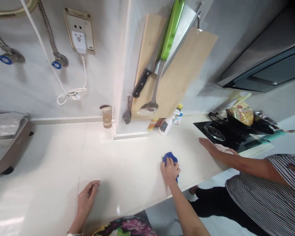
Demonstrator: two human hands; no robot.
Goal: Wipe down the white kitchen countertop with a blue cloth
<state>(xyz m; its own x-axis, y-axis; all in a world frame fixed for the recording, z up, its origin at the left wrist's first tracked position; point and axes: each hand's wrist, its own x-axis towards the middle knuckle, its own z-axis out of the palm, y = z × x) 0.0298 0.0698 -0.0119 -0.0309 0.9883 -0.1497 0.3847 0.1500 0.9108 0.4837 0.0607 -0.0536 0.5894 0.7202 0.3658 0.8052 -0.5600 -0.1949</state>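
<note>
My right hand (pixel 170 171) presses a blue cloth (pixel 169 155) onto the white countertop (pixel 127 170), its fingers bent over the cloth. Parts of the cloth show above and beside the fingers. To the left, my left hand (pixel 86 199) hovers over or rests on the counter near its front; I cannot tell whether it touches. Its fingers are loosely curled, with a gap by the thumb, and nothing visible is in them.
A co-worker in a striped shirt (pixel 267 193) stands at the right, a hand on the counter by the black stove (pixel 236 136). Bottles (pixel 163 127) and a jar (pixel 107 117) stand along the wall. Utensils and cutting boards (pixel 186 75) hang above. A brown appliance (pixel 13 150) sits left.
</note>
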